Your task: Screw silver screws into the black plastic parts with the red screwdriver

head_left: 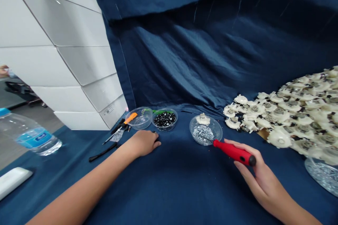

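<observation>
My right hand (253, 172) grips a red-handled screwdriver (232, 151). Its shaft slants down to the left into a clear plastic bowl (220, 130) of small silvery screws (203, 134). A cream plastic part (203, 119) rests at the back of that bowl. My left hand (145, 143) is low over the blue cloth with its fingers curled, just in front of a clear bowl (176, 121) filled with shiny black pieces (165, 118). A bit of something dark shows at its fingertips, too small to name.
Many cream plastic assemblies (280, 116) are heaped at right, beside another container of screws (323, 174). An empty clear bowl (141, 119), an orange-handled tool (130, 118) and black-handled tools (102, 153) lie left. White boxes (68, 66) and a water bottle (31, 133) stand farther left.
</observation>
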A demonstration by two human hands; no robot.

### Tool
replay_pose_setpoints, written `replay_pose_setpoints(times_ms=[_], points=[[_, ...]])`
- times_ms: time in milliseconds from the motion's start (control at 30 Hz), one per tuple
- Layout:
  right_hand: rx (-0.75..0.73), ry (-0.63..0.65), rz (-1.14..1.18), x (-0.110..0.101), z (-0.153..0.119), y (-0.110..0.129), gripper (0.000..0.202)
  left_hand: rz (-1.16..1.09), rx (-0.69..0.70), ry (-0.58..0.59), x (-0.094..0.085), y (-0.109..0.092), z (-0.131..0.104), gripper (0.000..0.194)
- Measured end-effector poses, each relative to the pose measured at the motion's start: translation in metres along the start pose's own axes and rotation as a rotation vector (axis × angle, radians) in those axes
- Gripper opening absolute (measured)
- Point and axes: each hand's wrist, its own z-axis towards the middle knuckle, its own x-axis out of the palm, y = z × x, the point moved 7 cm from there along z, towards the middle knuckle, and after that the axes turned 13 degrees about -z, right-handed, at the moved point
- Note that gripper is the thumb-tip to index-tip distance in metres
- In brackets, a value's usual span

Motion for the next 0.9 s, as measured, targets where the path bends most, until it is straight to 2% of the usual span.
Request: replay_pose_setpoints(times_ms=[100, 200, 300, 400, 500, 533, 600, 667, 767, 900], points=[[-0.046, -0.035, -0.036, -0.004, 0.0, 0.006, 0.052, 0.009, 0.016, -0.016, 0.0, -0.003, 0.0, 0.036], [-0.12, -0.126, -0.059, -0.014, 0.001, 0.016, 0.055, 0.019, 0.026, -0.05, -0.003, -0.006, 0.0, 0.032], [-0.158, -0.17, -0.107, -0.021, 0.003, 0.021, 0.051, 0.016, 0.04, -0.11, -0.007, -0.017, 0.0, 0.031], [-0.146, -0.137, -0.146, -0.02, 0.003, 0.019, 0.038, -0.03, 0.121, -0.164, -0.011, -0.045, -0.006, 0.028], [-0.052, -0.074, -0.143, -0.013, 0.002, 0.006, 0.033, -0.138, 0.285, -0.152, -0.004, -0.084, -0.018, 0.023], [-0.012, -0.046, -0.139, -0.01, 0.001, 0.001, 0.035, -0.211, 0.369, -0.123, 0.001, -0.098, -0.023, 0.02], [0.062, 0.024, -0.131, -0.001, -0.001, -0.01, 0.044, -0.628, 0.622, -0.02, 0.011, -0.125, -0.036, 0.019], [0.145, 0.089, -0.107, 0.008, -0.003, -0.019, 0.056, -0.959, 0.732, 0.13, 0.028, -0.138, -0.04, 0.025], [0.309, 0.135, 0.027, 0.019, -0.008, -0.034, 0.064, -1.27, 0.638, 0.236, 0.052, -0.134, -0.029, 0.031], [0.538, 0.044, 0.409, 0.026, -0.013, -0.056, 0.058, -1.632, 0.414, 0.286, 0.069, -0.113, -0.004, 0.029]])
